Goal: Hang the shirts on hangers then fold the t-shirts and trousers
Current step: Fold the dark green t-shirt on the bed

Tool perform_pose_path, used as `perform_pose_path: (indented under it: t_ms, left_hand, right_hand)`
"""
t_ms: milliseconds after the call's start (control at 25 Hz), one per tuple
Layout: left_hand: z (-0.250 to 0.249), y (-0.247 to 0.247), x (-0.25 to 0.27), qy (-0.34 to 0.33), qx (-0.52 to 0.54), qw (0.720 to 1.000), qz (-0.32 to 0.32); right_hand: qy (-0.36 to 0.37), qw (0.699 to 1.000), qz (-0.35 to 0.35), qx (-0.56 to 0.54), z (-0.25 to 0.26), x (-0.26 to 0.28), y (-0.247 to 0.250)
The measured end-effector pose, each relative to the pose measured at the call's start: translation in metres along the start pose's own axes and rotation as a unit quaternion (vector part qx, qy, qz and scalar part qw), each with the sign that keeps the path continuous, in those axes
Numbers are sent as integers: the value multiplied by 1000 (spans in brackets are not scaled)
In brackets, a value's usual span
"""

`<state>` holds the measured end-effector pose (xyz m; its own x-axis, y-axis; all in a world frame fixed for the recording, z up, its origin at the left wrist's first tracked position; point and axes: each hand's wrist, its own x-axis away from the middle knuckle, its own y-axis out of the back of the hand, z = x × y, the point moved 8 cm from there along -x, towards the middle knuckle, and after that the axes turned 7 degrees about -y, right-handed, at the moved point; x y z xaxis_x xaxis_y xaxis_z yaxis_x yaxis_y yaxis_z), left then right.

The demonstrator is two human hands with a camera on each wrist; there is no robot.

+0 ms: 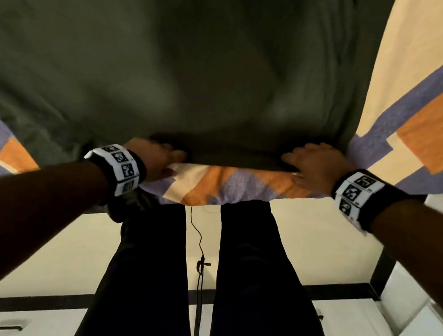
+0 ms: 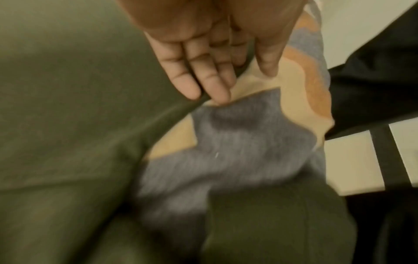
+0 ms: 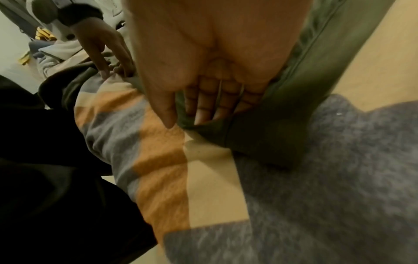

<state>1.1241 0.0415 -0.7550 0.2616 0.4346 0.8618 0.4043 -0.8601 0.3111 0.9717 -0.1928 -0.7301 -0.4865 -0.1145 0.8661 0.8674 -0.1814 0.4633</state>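
Two hands, left hand (image 1: 156, 159) and right hand (image 1: 319, 164), fingers straight, press one olive garment (image 1: 173, 57) onto one bedspread (image 1: 432, 119).

Bed cover (image 1: 432, 116) in cream, purple and orange blocks, cream floor (image 1: 317, 245), white drawers (image 1: 349, 323), dim light

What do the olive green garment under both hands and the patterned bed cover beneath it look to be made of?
Olive green garment: soft matte fabric, probably a cotton-type knit; it creases softly, and a stitched hem shows by the right hand. Blur hides the weave.

Patterned bed cover: cloth with a fuzzy, heathered look in the grey-purple patches, perhaps brushed or woven cotton; it bunches by the left hand. No sheen on either.
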Motion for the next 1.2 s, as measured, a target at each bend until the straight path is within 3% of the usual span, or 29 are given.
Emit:
perform_pose_path:
  t_ms: [40,80,120,200,240,320,480,640,720,800,920,960,1000,1040,1120,1200]
  left_hand:
    - [-2,0,-5,-1,-2,1000,22]
    - [-5,11,-9,-6,12,1000,-4]
    - [-6,33,-11,-22,29,996,-81]
    - [-8,91,-14,-44,16,958,-282]
    - [-4,118,-18,-22,-12,935,-355]
    - [7,172,-31,43,-20,906,-420]
    - [66,232,-44,158,77,885,-432]
    - [136,224,-37,207,52,916,-339]
    - [143,227,-36,193,46,925,-323]
    - [141,229,-36,207,80,915,-338]
    - [134,225,-35,238,109,896,-357]
    - [132,226,-35,240,119,891,-367]
    - [132,233,-33,236,127,880,-391]
    - [132,245,-32,233,128,868,-420]
    - [137,271,-36,226,112,853,-458]
    - [147,289,-44,224,92,856,-457]
  right_hand:
    - [-13,999,52,12,0,-1,-8]
    - [-22,997,69,23,-1,-4,-7]
    - [-29,998,46,14,0,-8,4]
    - [-44,987,-134,-78,-5,-19,52]
    - [-41,960,-251,-115,-10,-25,82]
    - [-45,910,-392,-124,-22,-41,127]
    - [-131,881,-437,-121,-54,-84,178]
    - [-160,904,-375,-129,-117,-100,170]
    - [-186,889,-376,-184,-123,-104,175]
    - [-204,807,-446,-330,-123,-94,189]
    - [-210,637,-593,-446,-155,-55,191]
    - [-232,613,-607,-450,-171,-45,186]
    - [-249,615,-596,-453,-187,-42,184]
    - [-257,646,-562,-449,-200,-45,188]
    - [-234,754,-465,-401,-216,-60,203]
    - [-183,847,-381,-323,-229,-70,224]
